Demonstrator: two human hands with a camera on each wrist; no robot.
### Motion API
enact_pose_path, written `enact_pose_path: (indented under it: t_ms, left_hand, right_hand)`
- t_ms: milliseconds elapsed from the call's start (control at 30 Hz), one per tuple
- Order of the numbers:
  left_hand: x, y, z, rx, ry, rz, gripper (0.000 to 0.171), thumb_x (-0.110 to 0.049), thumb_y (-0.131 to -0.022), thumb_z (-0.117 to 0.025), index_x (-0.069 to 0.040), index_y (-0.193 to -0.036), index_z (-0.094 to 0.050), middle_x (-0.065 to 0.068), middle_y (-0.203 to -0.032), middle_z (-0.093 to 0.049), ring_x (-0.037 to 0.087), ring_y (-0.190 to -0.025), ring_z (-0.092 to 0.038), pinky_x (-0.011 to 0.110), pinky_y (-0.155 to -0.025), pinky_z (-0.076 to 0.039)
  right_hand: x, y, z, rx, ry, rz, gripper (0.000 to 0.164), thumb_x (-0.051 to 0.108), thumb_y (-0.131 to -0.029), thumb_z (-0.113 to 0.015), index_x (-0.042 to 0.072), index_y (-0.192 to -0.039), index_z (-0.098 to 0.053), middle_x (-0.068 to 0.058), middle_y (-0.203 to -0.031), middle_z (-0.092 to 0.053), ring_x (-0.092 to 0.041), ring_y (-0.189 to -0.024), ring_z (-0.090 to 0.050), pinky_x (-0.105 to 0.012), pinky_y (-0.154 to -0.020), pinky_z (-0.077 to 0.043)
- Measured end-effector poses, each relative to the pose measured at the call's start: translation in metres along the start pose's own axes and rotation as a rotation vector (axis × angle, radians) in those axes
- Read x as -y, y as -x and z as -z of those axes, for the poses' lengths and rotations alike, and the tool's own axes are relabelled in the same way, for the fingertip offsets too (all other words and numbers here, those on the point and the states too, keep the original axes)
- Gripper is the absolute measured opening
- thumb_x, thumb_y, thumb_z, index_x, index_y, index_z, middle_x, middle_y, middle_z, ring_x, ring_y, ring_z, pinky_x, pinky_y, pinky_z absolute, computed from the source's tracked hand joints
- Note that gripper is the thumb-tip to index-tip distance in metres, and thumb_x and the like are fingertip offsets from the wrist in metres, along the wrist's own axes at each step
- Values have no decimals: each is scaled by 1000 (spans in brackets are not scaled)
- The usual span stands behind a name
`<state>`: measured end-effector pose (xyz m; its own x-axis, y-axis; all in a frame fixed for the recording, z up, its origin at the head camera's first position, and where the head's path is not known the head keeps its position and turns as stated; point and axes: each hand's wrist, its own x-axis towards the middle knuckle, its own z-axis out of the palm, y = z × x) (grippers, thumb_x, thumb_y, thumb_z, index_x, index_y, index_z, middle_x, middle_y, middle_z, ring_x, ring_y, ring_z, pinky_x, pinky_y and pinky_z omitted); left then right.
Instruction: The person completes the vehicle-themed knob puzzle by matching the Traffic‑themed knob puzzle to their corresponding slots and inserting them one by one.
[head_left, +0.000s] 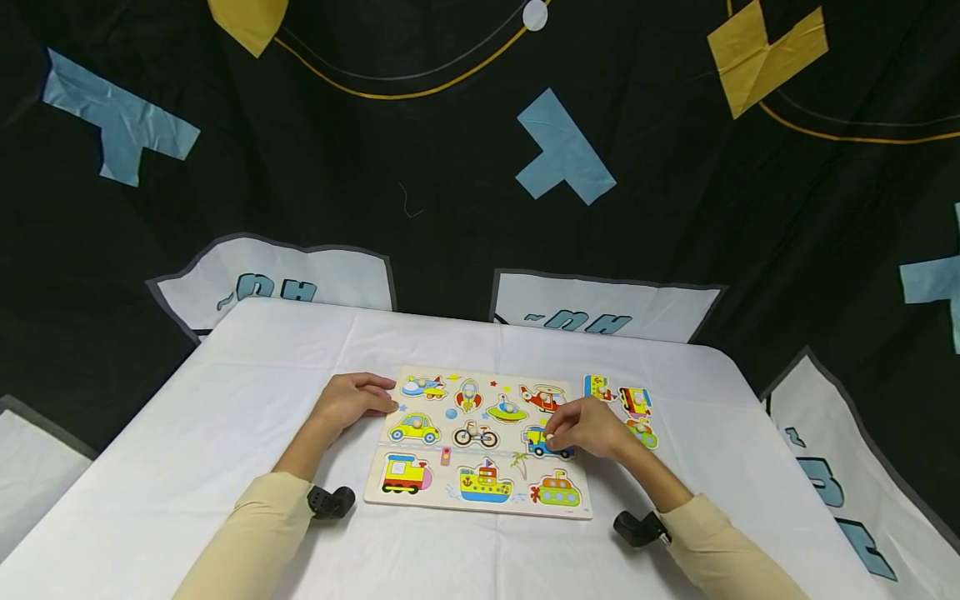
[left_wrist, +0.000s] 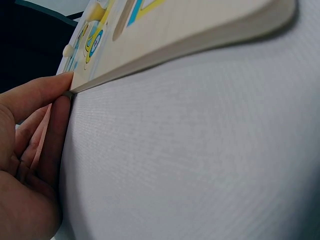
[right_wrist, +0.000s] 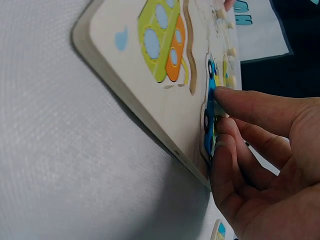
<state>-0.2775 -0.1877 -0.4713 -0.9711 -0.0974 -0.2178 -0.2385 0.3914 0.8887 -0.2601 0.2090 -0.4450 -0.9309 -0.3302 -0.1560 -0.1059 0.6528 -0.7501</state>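
A wooden puzzle board [head_left: 480, 448] with vehicle pictures lies on the white table. My left hand [head_left: 352, 406] holds its left edge; in the left wrist view the fingertips [left_wrist: 61, 82] meet at the board's rim. My right hand [head_left: 588, 427] pinches a blue and yellow truck piece [right_wrist: 210, 107] by its middle, over the truck's place at the board's right side. The fingers partly cover this piece, and I cannot tell whether it sits fully flush. Knobbed pieces fill the upper rows, among them a yellow car [head_left: 414, 427] and a bicycle [head_left: 476, 434].
Right of the board lie three loose pieces: a boat [head_left: 597, 387], a train [head_left: 636, 402] and a submarine [head_left: 642, 433], partly behind the right hand. The board's front row shows matching train [head_left: 405, 473], boat [head_left: 485, 482] and submarine [head_left: 556, 489] pictures. A dark curtain [head_left: 450, 233] hangs behind the table.
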Motion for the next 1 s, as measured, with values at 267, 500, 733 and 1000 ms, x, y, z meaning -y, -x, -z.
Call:
enact_pose_path:
  t_ms: [267, 500, 733, 1000]
  left_hand:
    - [-1, -1, 1, 4, 22, 10, 46, -17, -80, -85, -7, -123, -71, 1, -84, -74, 13, -77, -68, 23, -72, -53]
    - [-1, -1, 1, 3, 12, 7, 46, -17, -80, -85, -7, -123, -71, 1, -84, -74, 13, -78, -68, 23, -73, -52]
    - [0, -1, 0, -3, 6, 11, 46, -17, -79, -85, -8, -122, -72, 2, -86, -75, 14, -79, -68, 23, -72, -52]
    - [-1, 1, 0, -3, 11, 17, 46, -17, -79, -85, -8, -122, -72, 1, -85, -75, 14, -79, -67, 24, -71, -51]
  right_hand:
    - [0, -3, -2, -6, 2, -28, 12, 12, -77, -86, 10, -82, -76, 1, -69, -68, -14, -64, -56, -26, -56, -40]
    - [-1, -4, -2, 8, -1, -23, 12, 12, -78, -86, 10, -83, -76, 1, -69, -68, -14, -64, -55, -25, -56, -39]
    - [-3, -2, 1, 26, -3, 11, 14, 14, -77, -86, 10, -87, -77, 1, -72, -68, -14, -66, -56, -26, -58, -42]
    - [-5, 1, 25, -65, -17, -16, 27, 18, -78, -86, 9, -102, -78, -2, -80, -68, -17, -73, -56, -29, -62, -43]
